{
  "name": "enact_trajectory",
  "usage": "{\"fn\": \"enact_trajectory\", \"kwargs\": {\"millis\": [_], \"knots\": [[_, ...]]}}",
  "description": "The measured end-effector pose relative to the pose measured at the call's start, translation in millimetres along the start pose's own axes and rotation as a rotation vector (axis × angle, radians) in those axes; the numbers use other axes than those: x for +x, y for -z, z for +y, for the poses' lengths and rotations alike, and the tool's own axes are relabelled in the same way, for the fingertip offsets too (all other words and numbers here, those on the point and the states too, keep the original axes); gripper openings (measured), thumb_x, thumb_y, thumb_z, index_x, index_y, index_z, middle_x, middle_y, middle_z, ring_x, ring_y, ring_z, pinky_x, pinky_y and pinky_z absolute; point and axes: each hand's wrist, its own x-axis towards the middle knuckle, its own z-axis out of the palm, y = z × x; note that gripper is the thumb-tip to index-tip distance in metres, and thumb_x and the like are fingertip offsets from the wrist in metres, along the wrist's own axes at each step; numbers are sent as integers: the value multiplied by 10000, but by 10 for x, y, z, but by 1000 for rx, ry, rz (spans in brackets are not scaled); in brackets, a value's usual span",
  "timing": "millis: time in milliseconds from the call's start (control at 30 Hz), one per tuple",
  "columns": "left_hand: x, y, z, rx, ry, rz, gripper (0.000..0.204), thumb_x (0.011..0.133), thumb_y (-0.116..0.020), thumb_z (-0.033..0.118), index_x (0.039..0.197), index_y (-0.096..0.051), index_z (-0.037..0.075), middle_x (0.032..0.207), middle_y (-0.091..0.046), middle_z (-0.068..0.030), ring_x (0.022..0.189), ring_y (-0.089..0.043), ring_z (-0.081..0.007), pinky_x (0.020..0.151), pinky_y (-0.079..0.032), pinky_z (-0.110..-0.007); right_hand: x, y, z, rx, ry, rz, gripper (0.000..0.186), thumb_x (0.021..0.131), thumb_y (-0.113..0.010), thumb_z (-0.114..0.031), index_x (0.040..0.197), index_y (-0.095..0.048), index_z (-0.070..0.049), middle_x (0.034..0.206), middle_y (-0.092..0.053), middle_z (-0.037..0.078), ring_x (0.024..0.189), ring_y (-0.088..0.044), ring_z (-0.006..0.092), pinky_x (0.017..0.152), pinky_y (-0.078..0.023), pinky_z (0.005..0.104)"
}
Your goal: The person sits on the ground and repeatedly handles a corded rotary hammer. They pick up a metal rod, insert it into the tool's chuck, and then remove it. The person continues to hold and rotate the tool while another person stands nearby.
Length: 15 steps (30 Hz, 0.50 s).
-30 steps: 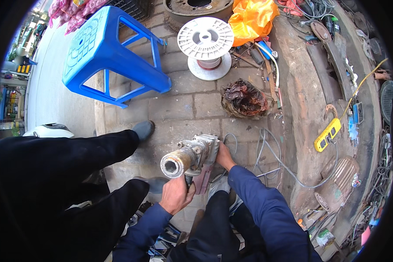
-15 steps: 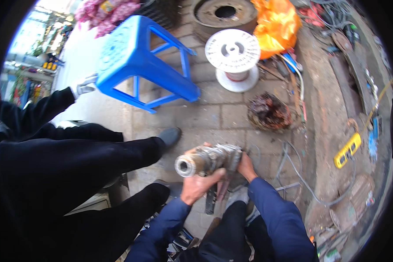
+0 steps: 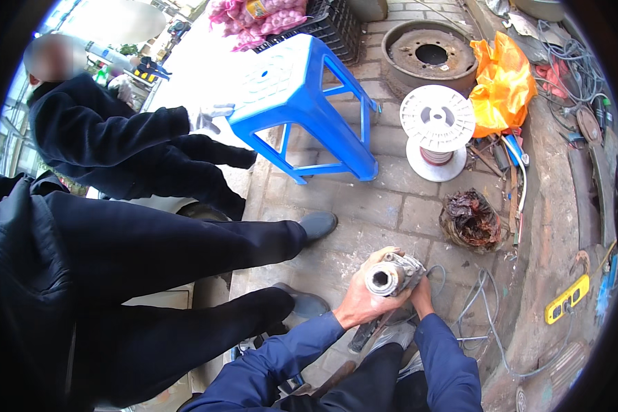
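I hold a worn, dirty metal demolition hammer [image 3: 404, 269] above the paving, its round nose with a hollow bore tipped up toward me. My left hand [image 3: 361, 298] wraps around the front of its body, fingers curled over the top. My right hand [image 3: 422, 296] is closed around the rear part, mostly hidden behind the tool and my sleeve. A dark handle-like part [image 3: 365, 335] hangs below the body. Near my right hand a grey cable [image 3: 484, 292] loops over the ground.
Two people stand at left; a dark shoe [image 3: 316, 226] is close by. One gloved hand [image 3: 213, 117] is by a blue stool [image 3: 302, 89]. Ahead are a white spool [image 3: 438, 120], wheel rim [image 3: 398, 55], orange bag [image 3: 505, 86] and dark tangled clump [image 3: 475, 220]. A yellow power strip [image 3: 567, 299] lies right.
The demolition hammer has turned so its nose points more toward me. My left hand has shifted along its front. The view has swung left, showing more of the second person.
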Motion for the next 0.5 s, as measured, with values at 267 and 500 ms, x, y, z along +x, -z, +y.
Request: {"fn": "enact_trajectory", "kwargs": {"millis": [267, 500], "knots": [[26, 58, -16, -142, 57, -8, 782, 781, -866, 51, 1464, -486, 48, 1392, -615, -108, 1285, -590, -203, 1109, -484, -380, 37, 14, 10, 10, 5, -25, 540, 860, -830, -322, 1282, -692, -15, 1256, -746, 207, 1197, -710, 327, 965, -541, 412], [49, 20, 81, 2, 69, -1, 812, 762, -884, 135, 1473, -498, 72, 1376, -630, -87, 1297, -589, -199, 1123, -458, -356, 102, -6, 166, 154, -2, -34, 589, 881, -805, -334, 1363, -652, -33, 1329, -721, 152, 1247, -671, 252, 1013, -510, 374]]}}
